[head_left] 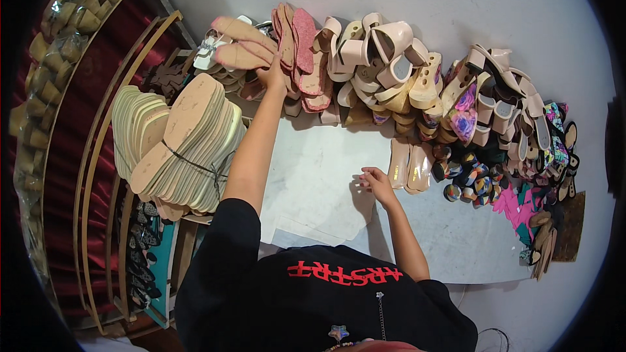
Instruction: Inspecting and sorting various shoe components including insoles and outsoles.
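Note:
My left hand (272, 79) reaches to the far side of the table and is closed on tan shoe insoles with pink edges (244, 57), which fan out to the left of it. Its fingertips are partly hidden behind them. More pink-edged insoles (304, 39) lean in a stack just right of that hand. My right hand (377, 186) is over the table, holding nothing, its fingers loosely bent and apart. Just right of it lies a pair of glossy beige insoles (409, 164).
Tied stacks of tan sole boards (189, 137) stand at the left. Beige heeled sandals (391, 52) are heaped along the wall, with multicoloured rounded pieces (479, 179) and pink fabric pieces (518, 208) at the right. White sheets (313, 176) cover the tabletop. A shelf (104, 137) curves at far left.

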